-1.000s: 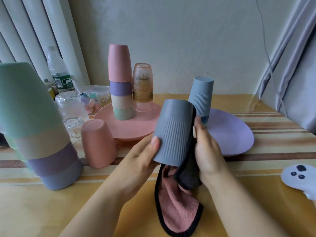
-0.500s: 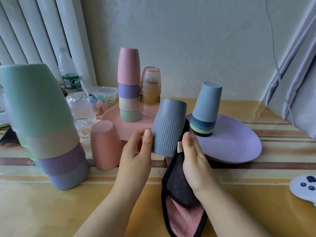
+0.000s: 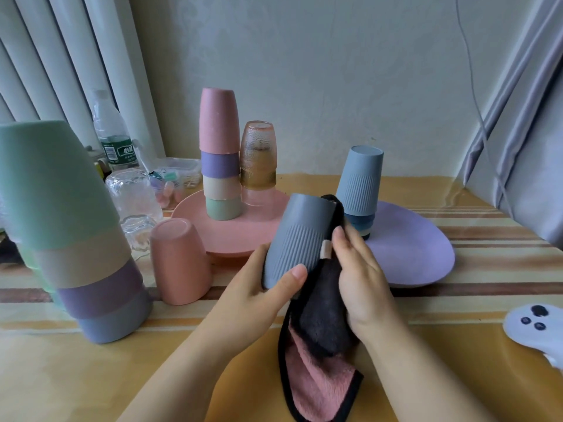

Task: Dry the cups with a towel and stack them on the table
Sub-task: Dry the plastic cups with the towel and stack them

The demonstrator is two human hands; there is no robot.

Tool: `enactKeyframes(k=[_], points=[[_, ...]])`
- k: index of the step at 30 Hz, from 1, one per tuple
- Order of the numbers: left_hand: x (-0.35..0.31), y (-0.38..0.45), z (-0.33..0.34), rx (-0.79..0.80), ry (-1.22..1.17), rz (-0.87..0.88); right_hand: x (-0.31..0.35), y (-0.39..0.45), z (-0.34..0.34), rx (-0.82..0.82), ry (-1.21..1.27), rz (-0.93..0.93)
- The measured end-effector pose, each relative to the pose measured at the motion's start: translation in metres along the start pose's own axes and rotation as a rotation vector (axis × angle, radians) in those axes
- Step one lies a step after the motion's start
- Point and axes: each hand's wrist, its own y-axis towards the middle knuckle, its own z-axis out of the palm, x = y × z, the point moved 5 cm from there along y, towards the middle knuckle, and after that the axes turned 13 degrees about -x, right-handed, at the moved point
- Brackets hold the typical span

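Note:
My left hand (image 3: 262, 287) grips the lower end of a grey ribbed cup (image 3: 297, 240), held upside down and tilted above the table. My right hand (image 3: 359, 272) presses a black and pink towel (image 3: 320, 354) against the cup's right side, and the towel's lower end hangs down over the table. A stack of grey and dark cups (image 3: 359, 184) stands upside down on the purple plate (image 3: 417, 248). A pink, purple, beige and green cup stack (image 3: 219, 153) stands on the pink plate (image 3: 243, 236). A larger stack (image 3: 67, 233) stands at the near left.
A single pink cup (image 3: 179, 260) stands upside down by the pink plate. An amber glass (image 3: 258, 161) sits on that plate. Clear glasses (image 3: 134, 202), a water bottle (image 3: 112, 135) and a small box sit at the back left. A white controller (image 3: 536, 327) lies at the right edge.
The towel has slid up along the cup's right side, its top now reaching the cup's upper end. My left thumb has shifted down to the rim end of the cup.

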Motion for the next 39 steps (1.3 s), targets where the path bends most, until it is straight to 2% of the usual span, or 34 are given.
enactKeyframes(k=[3, 5, 11, 15, 19, 21, 27, 31, 35, 37, 39], points=[[0.001, -0.004, 0.005, 0.105, -0.181, -0.11, -0.007, 0.004, -0.007, -0.012, 0.136, 0.142], [0.003, -0.003, 0.005, 0.111, -0.33, -0.175, -0.012, 0.0, -0.003, 0.038, 0.18, 0.211], [0.005, 0.01, -0.006, -0.036, -0.548, -0.224, -0.018, -0.017, 0.018, 0.193, -0.058, 0.099], [0.009, 0.017, -0.018, -0.206, -0.48, -0.205, -0.014, -0.016, 0.018, 0.124, -0.062, 0.03], [0.007, 0.015, -0.031, -0.47, -0.336, -0.05, 0.001, -0.016, 0.021, 0.145, -0.107, -0.038], [0.001, 0.011, -0.03, -0.489, -0.243, 0.01, 0.001, -0.017, 0.023, 0.166, -0.162, -0.093], [-0.007, 0.009, -0.017, -0.281, -0.21, 0.037, -0.002, -0.029, 0.036, 0.248, -0.281, -0.217], [-0.009, 0.009, -0.014, -0.149, -0.197, 0.03, 0.005, -0.023, 0.03, 0.141, -0.274, -0.24], [-0.005, 0.004, -0.004, 0.045, -0.158, -0.004, 0.016, -0.009, 0.007, -0.013, -0.142, -0.088], [0.002, 0.002, 0.001, 0.124, -0.263, -0.091, 0.011, -0.003, -0.003, -0.056, -0.053, -0.003], [0.003, 0.0, 0.004, 0.119, -0.428, -0.187, 0.004, -0.003, -0.002, -0.042, -0.013, 0.064]])
